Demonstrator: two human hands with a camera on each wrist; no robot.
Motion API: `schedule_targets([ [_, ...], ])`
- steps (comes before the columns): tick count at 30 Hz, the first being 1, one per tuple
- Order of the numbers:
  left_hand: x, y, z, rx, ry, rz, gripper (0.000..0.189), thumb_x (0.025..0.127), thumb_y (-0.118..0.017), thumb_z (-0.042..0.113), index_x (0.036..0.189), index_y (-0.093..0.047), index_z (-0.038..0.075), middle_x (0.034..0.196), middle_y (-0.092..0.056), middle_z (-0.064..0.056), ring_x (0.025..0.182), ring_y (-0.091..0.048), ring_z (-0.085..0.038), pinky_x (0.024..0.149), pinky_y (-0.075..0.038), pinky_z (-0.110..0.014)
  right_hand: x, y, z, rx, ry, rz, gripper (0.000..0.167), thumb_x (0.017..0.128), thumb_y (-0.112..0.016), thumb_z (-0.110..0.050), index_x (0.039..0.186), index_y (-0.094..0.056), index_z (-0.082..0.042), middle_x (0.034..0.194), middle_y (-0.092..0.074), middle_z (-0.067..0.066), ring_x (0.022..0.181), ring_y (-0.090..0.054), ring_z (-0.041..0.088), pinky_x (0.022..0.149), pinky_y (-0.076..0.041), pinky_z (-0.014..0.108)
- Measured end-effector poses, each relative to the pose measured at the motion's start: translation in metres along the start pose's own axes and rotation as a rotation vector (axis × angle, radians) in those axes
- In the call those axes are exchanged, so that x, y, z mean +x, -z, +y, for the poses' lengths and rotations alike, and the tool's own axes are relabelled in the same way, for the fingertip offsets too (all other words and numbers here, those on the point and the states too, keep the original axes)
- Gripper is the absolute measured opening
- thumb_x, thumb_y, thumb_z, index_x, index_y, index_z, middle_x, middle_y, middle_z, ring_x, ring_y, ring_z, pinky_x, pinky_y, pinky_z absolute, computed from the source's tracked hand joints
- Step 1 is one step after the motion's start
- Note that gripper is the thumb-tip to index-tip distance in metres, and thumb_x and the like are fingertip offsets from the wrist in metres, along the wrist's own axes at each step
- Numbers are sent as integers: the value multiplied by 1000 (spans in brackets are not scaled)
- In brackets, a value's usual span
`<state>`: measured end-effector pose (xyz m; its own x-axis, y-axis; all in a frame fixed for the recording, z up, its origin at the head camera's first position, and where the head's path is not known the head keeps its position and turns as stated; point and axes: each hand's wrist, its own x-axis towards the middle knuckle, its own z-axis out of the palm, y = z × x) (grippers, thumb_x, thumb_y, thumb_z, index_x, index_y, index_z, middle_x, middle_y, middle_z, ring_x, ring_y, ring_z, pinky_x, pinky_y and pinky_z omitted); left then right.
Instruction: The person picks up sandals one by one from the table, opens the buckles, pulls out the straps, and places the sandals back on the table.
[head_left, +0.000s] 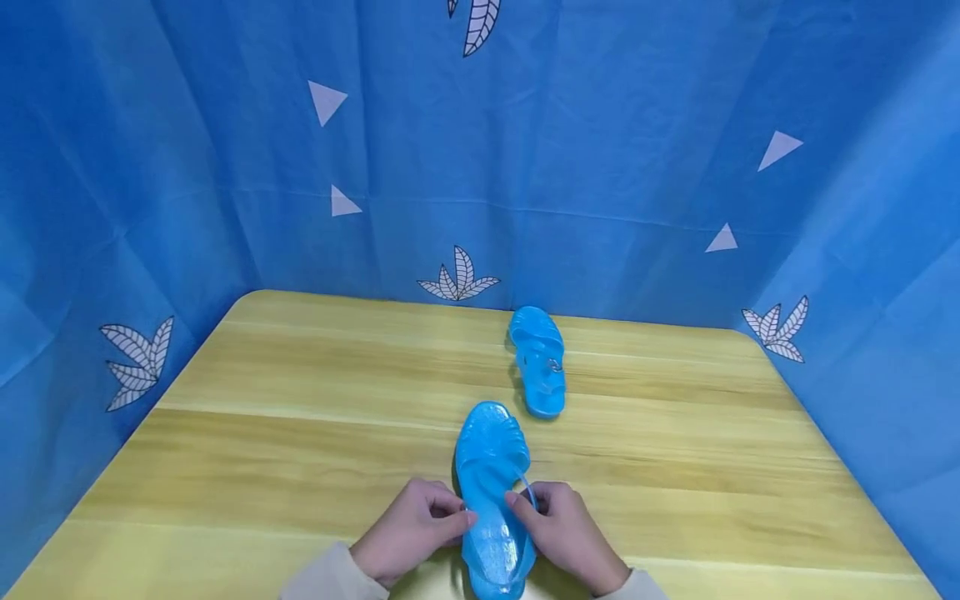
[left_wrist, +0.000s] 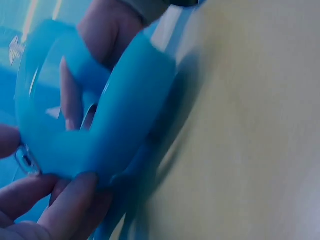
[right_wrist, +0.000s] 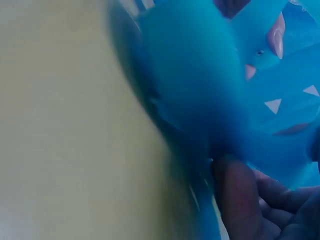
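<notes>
A glossy blue jelly sandal (head_left: 489, 479) lies on the wooden tabletop between the two hands, toe pointing away from me. My left hand (head_left: 420, 525) is at its left side. In the left wrist view, those fingers pinch the strap beside a small metal buckle (left_wrist: 26, 160). On the right side, my right hand (head_left: 562, 529) holds the loose end of the strap between thumb and fingers. The right wrist view shows the curled fingers (right_wrist: 239, 195) low against the blue strap (right_wrist: 280, 155); the sandal's side hides part of them.
Farther back, near the table's rear edge, lies a matching blue sandal (head_left: 536, 354) with its buckle showing. The wood-grain table (head_left: 300, 375) reaches a blue curtain (head_left: 570, 167) with leaf and triangle prints, which hangs behind it and on both sides.
</notes>
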<state>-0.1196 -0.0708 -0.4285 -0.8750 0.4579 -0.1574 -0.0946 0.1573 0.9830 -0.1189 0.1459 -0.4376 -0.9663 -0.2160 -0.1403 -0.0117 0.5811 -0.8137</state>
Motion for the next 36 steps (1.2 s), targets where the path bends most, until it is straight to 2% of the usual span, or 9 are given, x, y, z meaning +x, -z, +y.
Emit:
schedule_targets([
  [3,0,-12,4,76,42,-23,13,86,-68,16,90,-74,5,82,-60,-4,79,-54,-17,67,-50,-26,-12,11,1,-3,-36,1,40,93,-55,-42,71,-60,-9,58,-48,-4,55,-46,9,48,-36,21],
  [7,6,-29,14,122,77,-105,13,84,-71,17,93,-75,8,84,-60,-1,81,-53,-17,70,-48,-27,-26,29,5,11,-93,-5,41,92,-54,-44,74,-60,-9,60,-48,-3,57,-48,11,49,-36,21],
  [9,11,-39,18,120,67,-145,14,83,-72,16,93,-76,8,84,-61,1,80,-52,-15,69,-47,-25,-33,38,8,8,-122,16,42,92,-54,-45,73,-59,-8,60,-48,-3,56,-49,10,49,-37,21],
  [12,20,-53,23,156,13,-195,13,83,-71,15,90,-76,6,81,-61,4,76,-51,-11,66,-45,-22,-43,48,14,-6,-177,65,42,91,-55,-45,70,-57,-8,57,-47,-3,54,-48,10,48,-37,22],
  [18,49,-79,34,124,0,-206,9,82,-72,11,82,-75,3,74,-56,0,72,-49,-10,59,-42,-21,-53,72,27,-59,-265,207,40,92,-57,-41,70,-58,-7,57,-48,-2,55,-47,11,51,-38,22],
  [24,94,-97,45,32,-26,-146,11,84,-69,8,79,-72,-2,74,-54,-3,62,-51,-11,52,-44,-22,-27,107,40,-159,-242,302,41,94,-54,-40,68,-57,-8,57,-45,-3,55,-46,11,50,-37,24],
  [27,118,-105,49,47,1,-89,15,86,-67,9,78,-72,-2,74,-53,0,62,-52,-10,55,-47,-23,-8,124,51,-164,-236,293,43,95,-52,-39,65,-51,-8,57,-42,-2,53,-44,12,49,-36,25],
  [33,162,-110,53,89,44,17,19,89,-63,11,77,-69,-2,75,-52,0,66,-53,-11,57,-47,-22,34,145,71,-73,-267,246,38,97,-49,-33,70,-55,-5,60,-46,0,56,-47,14,51,-38,27],
  [36,182,-112,55,118,60,70,18,91,-61,13,88,-70,-2,79,-56,-1,71,-55,-12,61,-48,-24,55,154,78,-68,-275,251,37,97,-48,-30,75,-59,-3,62,-46,0,59,-46,14,53,-38,28],
])
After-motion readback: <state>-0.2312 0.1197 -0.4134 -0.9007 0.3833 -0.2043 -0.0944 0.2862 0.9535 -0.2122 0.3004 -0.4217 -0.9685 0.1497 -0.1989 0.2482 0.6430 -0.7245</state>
